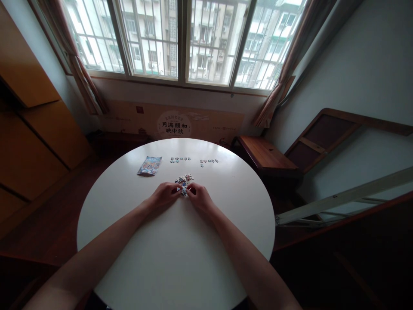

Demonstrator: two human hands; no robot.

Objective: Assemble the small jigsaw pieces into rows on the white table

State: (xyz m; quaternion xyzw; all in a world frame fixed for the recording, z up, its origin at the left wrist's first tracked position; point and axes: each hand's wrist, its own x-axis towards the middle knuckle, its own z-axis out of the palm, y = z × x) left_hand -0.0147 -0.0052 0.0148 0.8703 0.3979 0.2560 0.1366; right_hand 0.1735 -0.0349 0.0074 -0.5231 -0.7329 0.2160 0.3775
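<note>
A small heap of jigsaw puzzle pieces (184,178) lies on the white round table (174,254), white, blue and brown in colour. My left hand (166,193) is at the near left side of the heap, thumb and fingers closed in a pinch on a puzzle piece. From the right, my right hand (199,196) faces it, also pinched on a puzzle piece. The fingertips are close together over the pieces and partly cover them. The shapes of the held pieces are too small to make out.
Beyond the heap, several puzzle pieces (180,159) lie in short rows, with another group (209,162) to their right. A colourful printed bag (150,166) rests at the left. Past the table's right edge stands a wooden bench-like piece (267,152).
</note>
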